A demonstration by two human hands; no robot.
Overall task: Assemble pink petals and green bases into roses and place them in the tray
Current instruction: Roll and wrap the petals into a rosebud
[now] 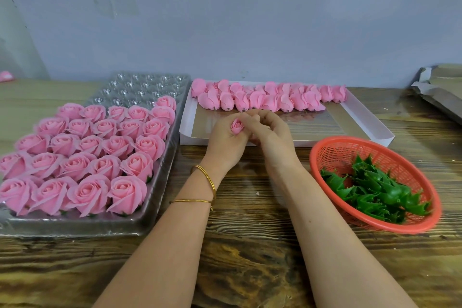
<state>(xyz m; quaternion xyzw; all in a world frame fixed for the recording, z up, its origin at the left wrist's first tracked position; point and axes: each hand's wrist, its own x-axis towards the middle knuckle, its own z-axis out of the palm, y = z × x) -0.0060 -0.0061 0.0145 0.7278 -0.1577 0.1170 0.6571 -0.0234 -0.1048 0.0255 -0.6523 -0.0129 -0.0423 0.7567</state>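
My left hand (225, 141) holds a small pink rosebud (237, 126) in its curled fingers, over the front edge of the white box (370, 130). My right hand (271, 132) is pressed against it from the right, fingers curled at the bud; what they pinch is hidden. A row of loose pink petal buds (270, 97) lies along the back of the white box. Green bases (375, 190) are heaped in the red basket (325, 155) at the right. Finished pink roses (85, 155) fill the near rows of the clear plastic tray (140, 82) at the left.
The wooden table (250, 257) carries everything. Grey cardboard sheets (440, 92) lie at the far right. A stray pink piece (5, 76) sits at the far left by the wall. The back rows of the tray have bare cups.
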